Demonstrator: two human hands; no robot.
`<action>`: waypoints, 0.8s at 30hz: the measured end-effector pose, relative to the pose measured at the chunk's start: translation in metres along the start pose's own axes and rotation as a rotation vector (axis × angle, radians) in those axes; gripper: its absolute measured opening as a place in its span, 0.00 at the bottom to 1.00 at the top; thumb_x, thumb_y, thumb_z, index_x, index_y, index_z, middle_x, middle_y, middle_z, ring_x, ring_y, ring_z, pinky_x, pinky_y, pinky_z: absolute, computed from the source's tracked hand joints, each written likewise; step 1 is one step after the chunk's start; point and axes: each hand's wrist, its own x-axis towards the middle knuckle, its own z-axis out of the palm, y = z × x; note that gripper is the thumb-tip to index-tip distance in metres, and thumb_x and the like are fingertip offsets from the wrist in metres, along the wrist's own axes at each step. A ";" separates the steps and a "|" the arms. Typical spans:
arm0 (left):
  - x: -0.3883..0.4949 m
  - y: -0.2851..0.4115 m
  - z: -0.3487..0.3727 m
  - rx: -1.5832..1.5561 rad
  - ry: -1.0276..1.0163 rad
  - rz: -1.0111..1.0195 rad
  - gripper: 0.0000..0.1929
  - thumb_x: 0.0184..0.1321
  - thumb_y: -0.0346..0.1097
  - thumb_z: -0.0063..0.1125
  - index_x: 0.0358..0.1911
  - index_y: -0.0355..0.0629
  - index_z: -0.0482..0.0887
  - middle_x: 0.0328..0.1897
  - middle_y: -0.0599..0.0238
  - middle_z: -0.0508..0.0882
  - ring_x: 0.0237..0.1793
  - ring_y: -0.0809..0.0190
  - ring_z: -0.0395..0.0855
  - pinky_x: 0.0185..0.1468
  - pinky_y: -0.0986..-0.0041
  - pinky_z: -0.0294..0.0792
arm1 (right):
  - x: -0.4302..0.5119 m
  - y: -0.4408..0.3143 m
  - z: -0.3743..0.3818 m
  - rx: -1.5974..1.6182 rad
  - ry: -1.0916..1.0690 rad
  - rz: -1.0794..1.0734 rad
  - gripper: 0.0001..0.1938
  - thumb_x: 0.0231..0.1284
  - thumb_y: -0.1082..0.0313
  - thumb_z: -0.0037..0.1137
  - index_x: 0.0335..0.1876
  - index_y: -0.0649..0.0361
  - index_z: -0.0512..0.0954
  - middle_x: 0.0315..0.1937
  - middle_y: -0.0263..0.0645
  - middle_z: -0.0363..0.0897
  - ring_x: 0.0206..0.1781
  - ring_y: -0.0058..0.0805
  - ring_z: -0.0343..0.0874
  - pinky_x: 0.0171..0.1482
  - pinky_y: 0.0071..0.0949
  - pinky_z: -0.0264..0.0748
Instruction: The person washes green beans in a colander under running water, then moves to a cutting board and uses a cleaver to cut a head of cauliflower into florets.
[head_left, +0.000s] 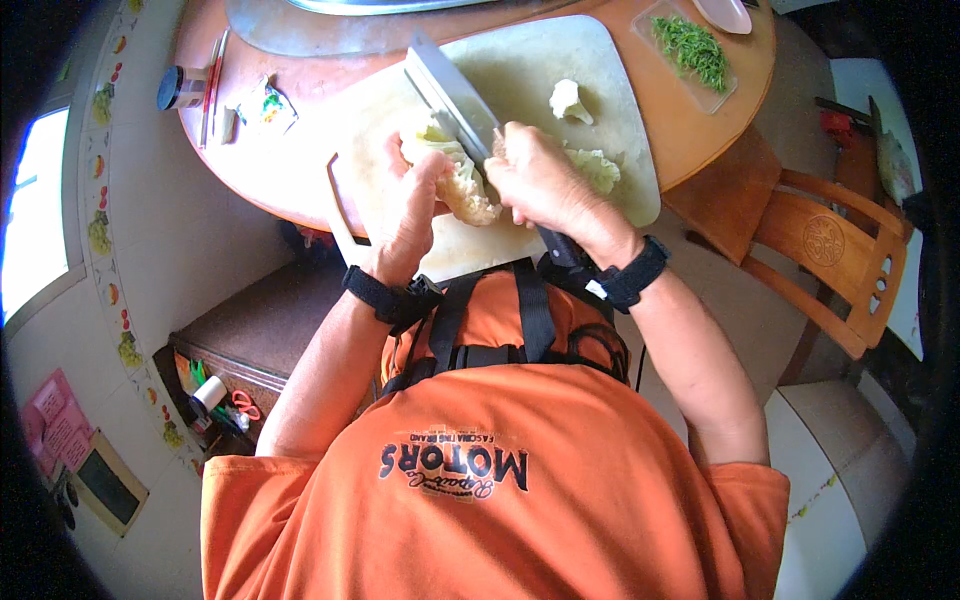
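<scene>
My left hand (411, 191) grips a large piece of cauliflower (466, 189) near the front edge of a pale cutting board (517, 60). A cleaver (454, 94) is in my right hand (536, 172), its wide blade tilted up and to the left, just behind the cauliflower. Whether the edge touches the cauliflower I cannot tell. On the board's right part lies a cut floret (571, 101), and nearer to my right wrist a pale green leafy piece (594, 168), partly hidden by the hand.
The board rests on a round wooden table (720, 142). Chopped greens (691, 54) lie on a clear tray at the right. A small plastic packet (268, 107), red-and-white chopsticks (213, 88) and a dark-lidded jar (174, 88) are at the left. A wooden chair (817, 240) stands right.
</scene>
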 end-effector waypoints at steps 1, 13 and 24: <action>0.000 0.000 -0.001 0.000 -0.018 0.002 0.35 0.54 0.37 0.54 0.68 0.45 0.59 0.52 0.54 0.76 0.49 0.54 0.81 0.40 0.58 0.83 | -0.002 0.001 -0.003 0.019 -0.011 0.055 0.09 0.67 0.68 0.47 0.34 0.67 0.67 0.20 0.38 0.74 0.15 0.23 0.74 0.17 0.26 0.73; 0.001 0.004 -0.001 -0.041 0.016 -0.018 0.28 0.54 0.35 0.52 0.62 0.44 0.64 0.48 0.57 0.77 0.45 0.57 0.81 0.39 0.61 0.83 | -0.011 0.004 0.010 -0.366 0.141 -0.188 0.10 0.66 0.70 0.50 0.37 0.71 0.68 0.25 0.56 0.77 0.30 0.55 0.82 0.36 0.45 0.78; 0.006 -0.021 -0.026 -0.208 -0.076 0.031 0.23 0.55 0.33 0.48 0.57 0.46 0.69 0.46 0.63 0.77 0.43 0.62 0.81 0.39 0.69 0.80 | -0.032 0.001 -0.005 0.075 0.031 0.047 0.08 0.66 0.68 0.47 0.35 0.65 0.70 0.20 0.33 0.75 0.16 0.20 0.73 0.18 0.23 0.72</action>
